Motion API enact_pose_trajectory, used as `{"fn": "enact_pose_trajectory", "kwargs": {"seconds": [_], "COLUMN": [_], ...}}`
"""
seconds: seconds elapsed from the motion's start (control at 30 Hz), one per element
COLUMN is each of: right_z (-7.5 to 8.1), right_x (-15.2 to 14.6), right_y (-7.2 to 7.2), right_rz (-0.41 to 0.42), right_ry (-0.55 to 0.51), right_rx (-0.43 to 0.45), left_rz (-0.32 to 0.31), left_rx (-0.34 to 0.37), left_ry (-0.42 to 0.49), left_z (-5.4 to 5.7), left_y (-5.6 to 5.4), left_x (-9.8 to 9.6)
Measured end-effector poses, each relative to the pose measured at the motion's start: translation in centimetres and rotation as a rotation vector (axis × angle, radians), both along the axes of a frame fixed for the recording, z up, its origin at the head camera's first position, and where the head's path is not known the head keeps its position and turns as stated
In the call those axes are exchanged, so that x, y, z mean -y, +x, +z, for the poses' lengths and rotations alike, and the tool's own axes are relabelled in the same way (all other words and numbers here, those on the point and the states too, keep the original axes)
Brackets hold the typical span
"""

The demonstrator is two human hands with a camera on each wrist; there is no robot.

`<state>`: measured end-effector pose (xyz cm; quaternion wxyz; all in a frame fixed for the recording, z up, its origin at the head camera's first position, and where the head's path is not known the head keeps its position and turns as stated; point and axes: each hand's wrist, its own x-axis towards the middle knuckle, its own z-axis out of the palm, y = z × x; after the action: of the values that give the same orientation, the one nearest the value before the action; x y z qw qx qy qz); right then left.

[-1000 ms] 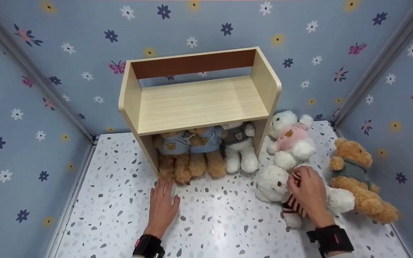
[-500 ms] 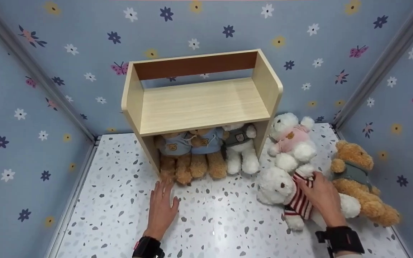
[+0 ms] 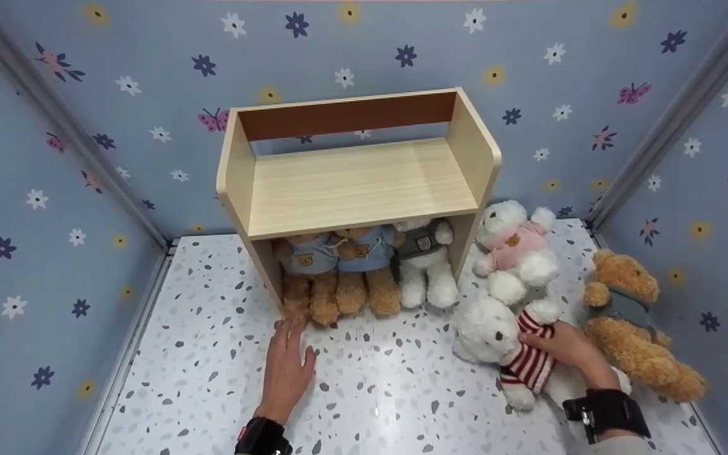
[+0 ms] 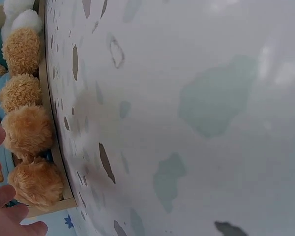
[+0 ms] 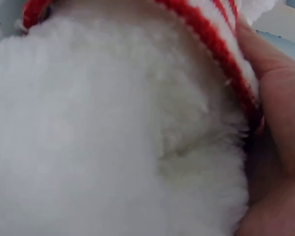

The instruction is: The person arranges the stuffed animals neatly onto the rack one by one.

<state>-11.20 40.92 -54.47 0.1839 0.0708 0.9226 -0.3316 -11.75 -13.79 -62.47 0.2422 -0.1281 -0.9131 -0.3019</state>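
My right hand point(image 3: 582, 354) grips a white teddy bear point(image 3: 531, 360) in a red-and-white striped sweater, thumb across its front and the other fingers hidden behind its side. The bear lies with its head to the left; white fur and the sweater hem point(image 5: 206, 37) fill the right wrist view. My left hand point(image 3: 287, 373) lies with fingers extended, fingertips right at the feet of a brown teddy bear point(image 3: 307, 278) in a light blue hoodie. Beside that bear in the lower compartment of the wooden shelf point(image 3: 364, 183) sit another brown bear point(image 3: 367, 256) and a white bear point(image 3: 426, 253) in grey.
Right of the shelf, a white bear point(image 3: 519, 243) in pink leans near the back wall. A brown bear point(image 3: 623, 303) in a grey-green top lies by the right wall. Flowered blue walls point(image 3: 339, 50) enclose the speckled white surface point(image 3: 370, 392) on three sides.
My right hand has shifted right and down over the striped bear, from its upper front to its far side, and the bear has turned slightly. The left hand stays nearly still.
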Motion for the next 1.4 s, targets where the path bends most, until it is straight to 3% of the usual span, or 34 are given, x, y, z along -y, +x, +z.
{"fn": "enact_pose_trajectory", "kwargs": {"seconds": [0.27, 0.57, 0.73, 0.93, 1.03, 1.23, 1.4], "right_z": [-0.8, -1.0, -0.8, -1.1, -1.2, -1.1, -1.4], "right_x": [-0.8, -0.6, -0.3, 1.0, 1.9, 3.9, 5.8], "right_y": [-0.2, 0.7, 1.2, 1.8, 1.9, 1.9, 1.5], "right_rz": [0.033, -0.027, -0.032, -0.027, -0.074, -0.191, -0.276], "right_ry": [-0.026, 0.008, -0.076, -0.142, -0.176, -0.248, -0.441], "right_rx": [-0.014, -0.096, -0.076, -0.237, -0.286, -0.295, -0.313], "left_rz": [-0.009, -0.004, 0.018, 0.023, 0.023, 0.009, -0.009], "left_rx": [-0.033, -0.018, 0.017, 0.039, 0.04, 0.031, -0.003], "left_ry": [0.018, 0.043, 0.074, 0.072, 0.066, 0.067, 0.059], "left_z": [0.0, 0.1, 0.6, 1.0, 1.1, 1.2, 1.4], "left_y": [0.2, 0.3, 0.4, 0.5, 0.6, 0.7, 0.7], "left_x": [-0.5, -0.9, -1.1, -1.4, -1.5, -1.9, -2.5]}}
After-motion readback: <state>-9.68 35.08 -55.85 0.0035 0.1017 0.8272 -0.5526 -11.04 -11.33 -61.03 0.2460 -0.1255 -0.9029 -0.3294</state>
